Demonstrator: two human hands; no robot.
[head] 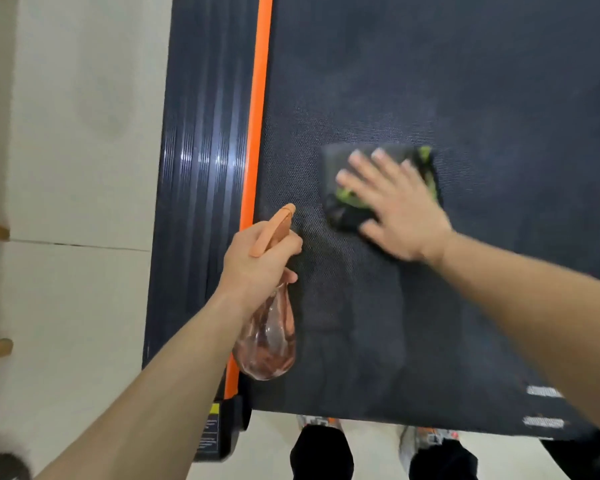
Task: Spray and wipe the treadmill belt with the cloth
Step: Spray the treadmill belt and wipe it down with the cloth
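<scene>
The dark treadmill belt (482,81) fills most of the head view. My right hand (395,209) lies flat with spread fingers on a dark cloth with green edging (340,164), pressing it onto the belt; the hand is blurred by motion. My left hand (257,261) grips the neck of a clear pinkish spray bottle (269,344) with an orange trigger head (278,226), held just above the belt's left part, nozzle pointing away from me. A darker streak runs down the belt below the cloth.
An orange stripe (257,116) and a ribbed dark side rail (201,150) border the belt on the left. Pale floor (73,133) lies beyond the rail. My feet (321,445) stand at the belt's near end. White markings (544,407) sit at the belt's lower right.
</scene>
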